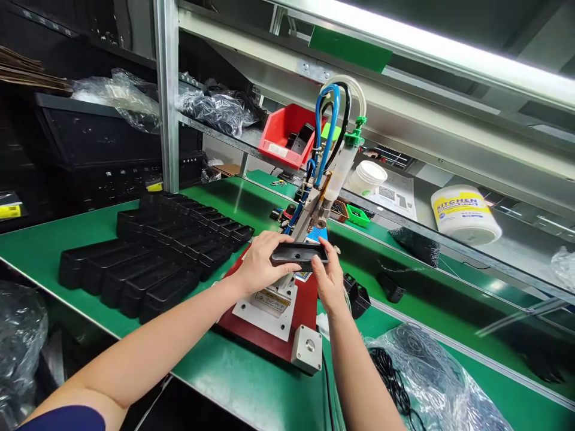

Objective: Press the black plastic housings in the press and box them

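A long black plastic housing [294,254], hollow with a small hole in its floor, is held up between my two hands. My left hand [265,257] grips its left end, thumb along the lower edge. At the other end my right hand [330,275] pinches it between thumb and fingers. Right behind the housing stands a dispensing machine [309,215] with a clear syringe [339,173] and blue hoses, mounted on a red base [309,305]. A metal box with a round push button [309,345] sits at the base's front corner.
Rows of black housings [162,257] cover the green bench [215,371] at left. A plastic bag [440,371] and coiled black cables [390,377] lie at right. Above runs a shelf with a red bin [287,134], a white tub [368,176] and a wipes tub [465,214].
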{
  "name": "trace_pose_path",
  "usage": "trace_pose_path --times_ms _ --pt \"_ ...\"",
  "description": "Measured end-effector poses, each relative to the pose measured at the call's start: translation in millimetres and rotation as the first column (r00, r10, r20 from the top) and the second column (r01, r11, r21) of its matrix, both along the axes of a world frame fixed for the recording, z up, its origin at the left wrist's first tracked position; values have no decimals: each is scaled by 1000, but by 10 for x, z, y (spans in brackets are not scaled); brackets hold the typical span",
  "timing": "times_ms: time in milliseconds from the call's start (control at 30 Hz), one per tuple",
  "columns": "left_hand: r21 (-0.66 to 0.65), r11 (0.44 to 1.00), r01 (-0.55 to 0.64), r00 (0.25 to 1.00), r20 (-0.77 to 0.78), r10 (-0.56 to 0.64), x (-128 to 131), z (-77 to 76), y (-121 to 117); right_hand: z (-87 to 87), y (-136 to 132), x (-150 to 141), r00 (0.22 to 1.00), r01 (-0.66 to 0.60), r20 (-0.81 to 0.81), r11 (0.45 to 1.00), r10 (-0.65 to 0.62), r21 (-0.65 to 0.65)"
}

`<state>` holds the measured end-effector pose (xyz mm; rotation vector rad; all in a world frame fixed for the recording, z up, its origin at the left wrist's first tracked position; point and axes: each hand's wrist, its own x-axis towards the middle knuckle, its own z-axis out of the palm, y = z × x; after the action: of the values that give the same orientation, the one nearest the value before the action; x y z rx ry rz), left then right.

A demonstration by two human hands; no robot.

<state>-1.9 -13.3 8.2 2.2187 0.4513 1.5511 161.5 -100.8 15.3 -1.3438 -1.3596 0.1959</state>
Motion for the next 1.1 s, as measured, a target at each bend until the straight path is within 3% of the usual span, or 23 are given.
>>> trace_pose_path --times_ms 200,333,500,767,1100 --pt "-248 955 161 981 146 -127 89 -116 56 -119 88 -26 997 30 -67 999 -33 -39" --pt "-302 942 144 975 207 -83 141 -97 9 -43 98 -20 994 41 -96 996 -48 -74" --pt "-305 950 68 980 197 -7 180 -85 -61 9 219 -21 982 111 -143 991 -122 -80" --pt "-239 971 2 957 283 68 253 -186 -117 -93 351 -36 966 155 -209 988 -151 3" --pt "-228 974 -12 961 266 74 258 -211 -61 -149 345 -81 965 189 -197 979 -171 74"
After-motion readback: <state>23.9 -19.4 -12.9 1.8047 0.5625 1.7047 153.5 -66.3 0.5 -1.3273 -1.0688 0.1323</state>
